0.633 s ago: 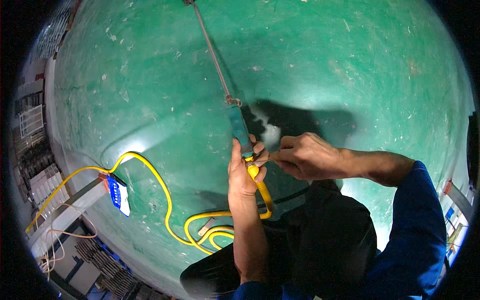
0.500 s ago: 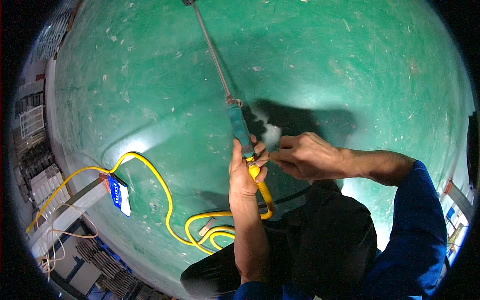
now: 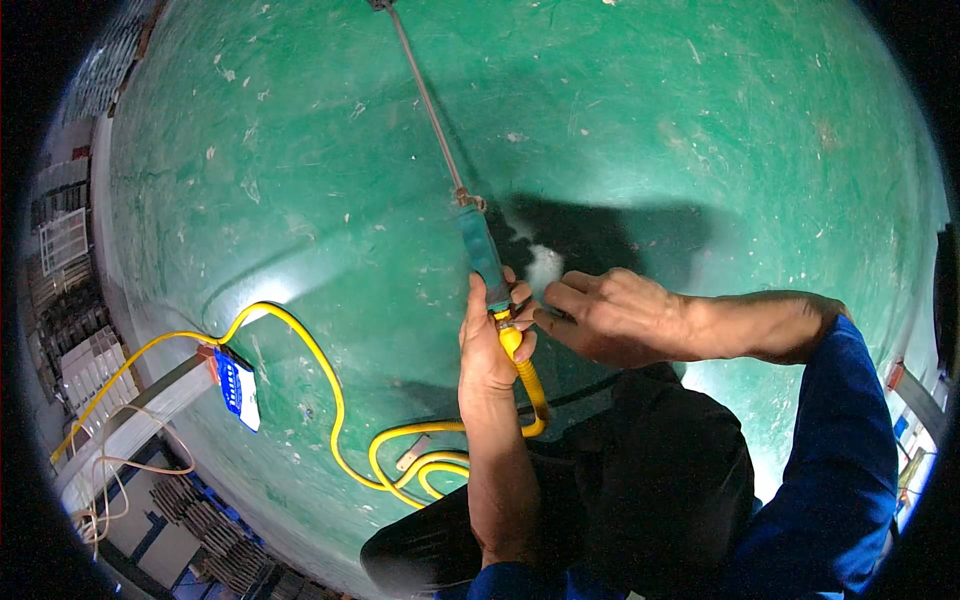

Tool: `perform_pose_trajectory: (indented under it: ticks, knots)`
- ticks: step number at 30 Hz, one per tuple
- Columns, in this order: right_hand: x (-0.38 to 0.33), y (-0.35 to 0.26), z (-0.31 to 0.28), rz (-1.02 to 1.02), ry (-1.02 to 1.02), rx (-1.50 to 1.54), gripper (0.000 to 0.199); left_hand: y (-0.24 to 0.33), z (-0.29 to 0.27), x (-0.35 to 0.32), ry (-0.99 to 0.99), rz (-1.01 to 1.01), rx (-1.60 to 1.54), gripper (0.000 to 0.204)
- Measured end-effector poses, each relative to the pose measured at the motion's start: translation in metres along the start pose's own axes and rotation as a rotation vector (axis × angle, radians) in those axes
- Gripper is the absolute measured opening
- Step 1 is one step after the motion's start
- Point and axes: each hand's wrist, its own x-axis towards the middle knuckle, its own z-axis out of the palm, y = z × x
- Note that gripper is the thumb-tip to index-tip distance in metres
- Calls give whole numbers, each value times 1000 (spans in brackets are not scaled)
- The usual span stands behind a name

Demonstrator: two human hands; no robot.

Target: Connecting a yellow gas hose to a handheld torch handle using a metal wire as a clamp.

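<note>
Your left hand (image 3: 487,345) is curled around the teal handle (image 3: 483,258) of a long spray wand, where the yellow hose (image 3: 330,395) joins it. Your right hand (image 3: 605,315), fingers drawn together, pinches at the joint just beside the handle; what it grips is hidden. Beyond, the thin metal rod (image 3: 425,100) runs over the green floor (image 3: 700,120) toward its far edge, its tip cut off.
</note>
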Motion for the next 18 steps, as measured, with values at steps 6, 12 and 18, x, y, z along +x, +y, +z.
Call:
perform_pose_trajectory:
  ticks: [6, 12, 18]
  knots:
    - [10, -7, -15, 275, -116, 313, 27, 3, 9, -2, 57, 4, 73, 46]
    - [21, 17, -17, 508, -389, 525, 36, 1, 12, 2, 68, -7, 47, 43]
    - [2, 20, 24, 40, -154, -97, 19, -1, 10, 5, 113, 18, 98, 42]
